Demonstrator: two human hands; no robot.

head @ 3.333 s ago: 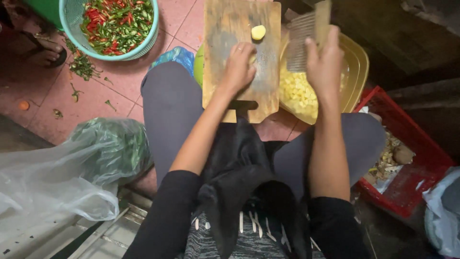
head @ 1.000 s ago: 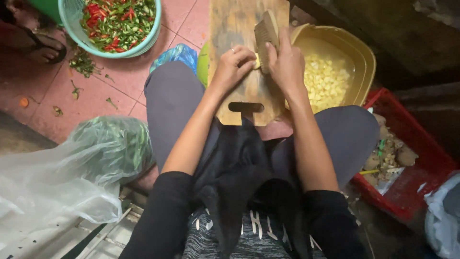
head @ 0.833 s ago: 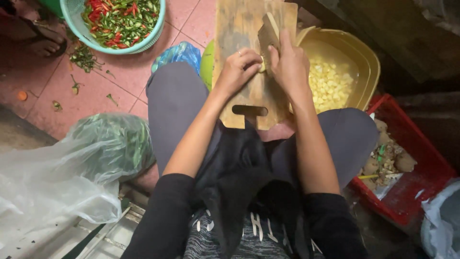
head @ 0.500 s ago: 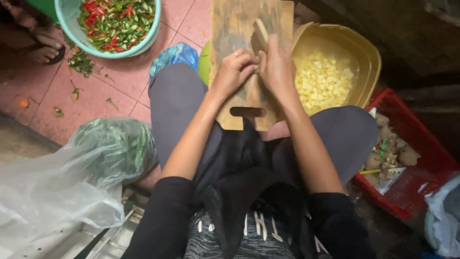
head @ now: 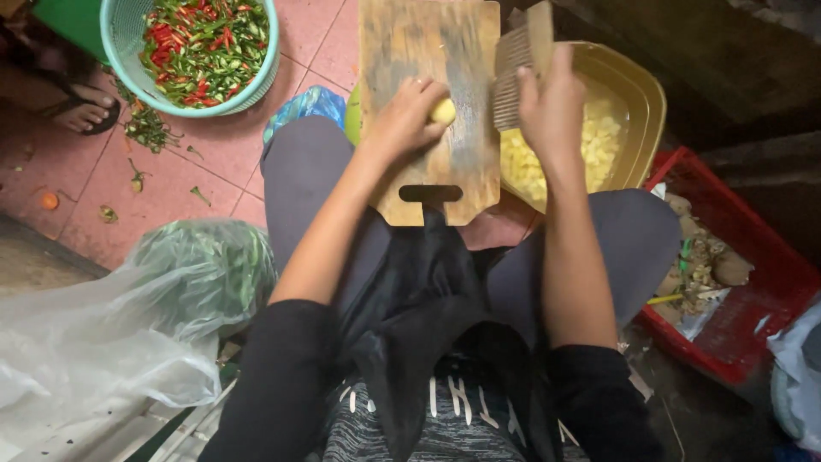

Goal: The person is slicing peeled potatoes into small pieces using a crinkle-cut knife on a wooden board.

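A wooden cutting board (head: 428,51) rests across my knees. My left hand (head: 400,124) presses a small yellow potato piece (head: 443,111) onto the board. My right hand (head: 552,107) holds a ridged crinkle cutter (head: 513,73) lifted above the board's right edge, over a yellow basin (head: 641,94) that contains several yellow cut cubes (head: 599,141).
A teal basket of cut red and green chillies (head: 201,47) sits on the tiled floor at upper left, beside another person's sandalled foot (head: 81,107). A clear plastic bag with greens (head: 201,269) lies at left. A red crate (head: 753,299) with scraps stands at right.
My right hand has moved right, away from my left hand, carrying the cutter over the basin. My left hand stays on the board with the potato piece.
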